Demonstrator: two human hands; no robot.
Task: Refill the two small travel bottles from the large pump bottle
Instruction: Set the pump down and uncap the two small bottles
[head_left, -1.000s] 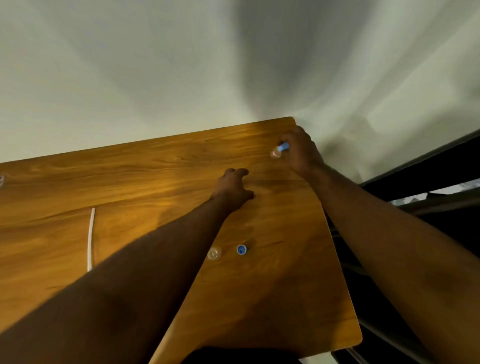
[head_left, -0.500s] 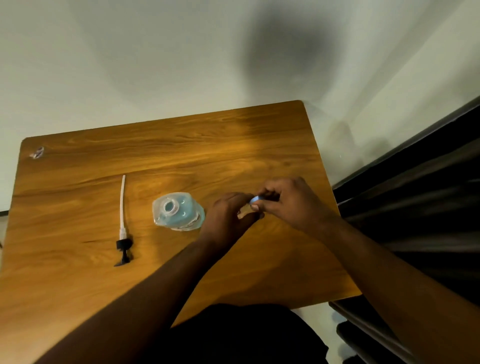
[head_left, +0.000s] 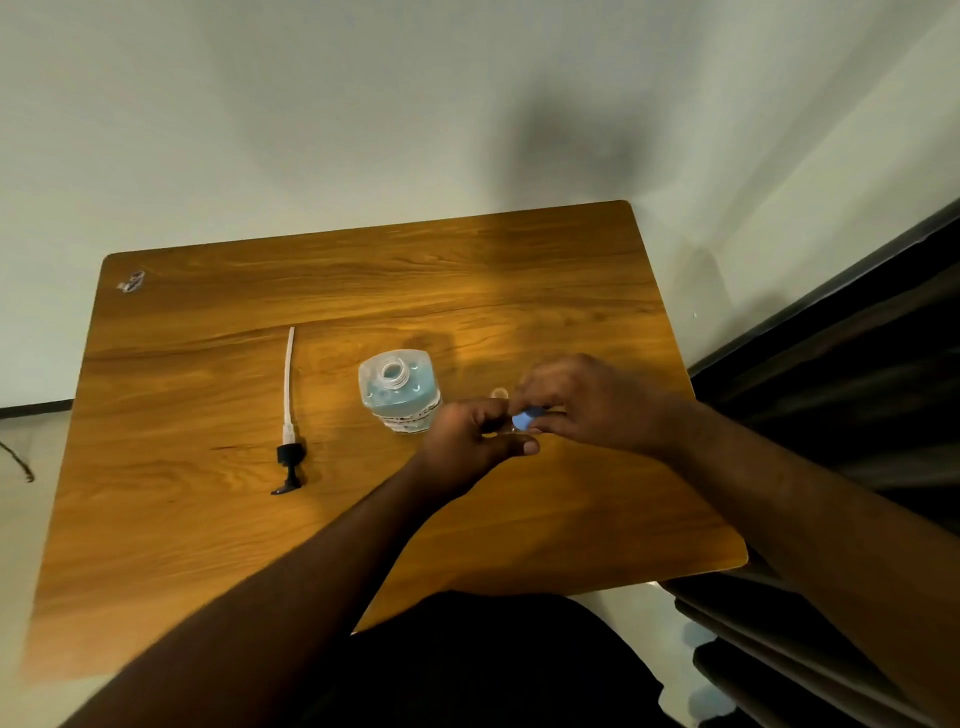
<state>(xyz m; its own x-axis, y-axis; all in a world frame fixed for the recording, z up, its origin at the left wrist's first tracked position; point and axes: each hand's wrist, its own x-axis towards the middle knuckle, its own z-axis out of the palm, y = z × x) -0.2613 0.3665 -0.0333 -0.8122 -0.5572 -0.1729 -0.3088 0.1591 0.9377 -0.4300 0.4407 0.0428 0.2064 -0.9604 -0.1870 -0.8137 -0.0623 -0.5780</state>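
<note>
Broadly, a rounded-cornered wooden table with an orange-brown grain (head_left: 218, 519) bears everything in play. Near its middle stands the large clear plastic bottle holding blue liquid (head_left: 400, 397), its threaded neck open and uncapped; it is judged to be the heaviest item, stiff-walled yet somewhat squeezable, and best gripped around the flat sides of the body rather than at the wet neck, which may be slippery. Well apart to its left lies the removed black pump head with its long white dip tube (head_left: 287, 410), flat on the wood. Just right of the large bottle, the left hand (head_left: 467, 447) is curled, fingers together, around what appears to be a small clear travel bottle (head_left: 506, 428), mostly hidden; it is judged light, thin-walled and easily tipped, so a steady hold on the body is called for. The right hand (head_left: 587, 402) is pinched shut on a small blue screw cap (head_left: 527, 418) at that bottle's top. A second small clear object (head_left: 500, 393) can be made out just behind the hands, too blurred to be identified.
</note>
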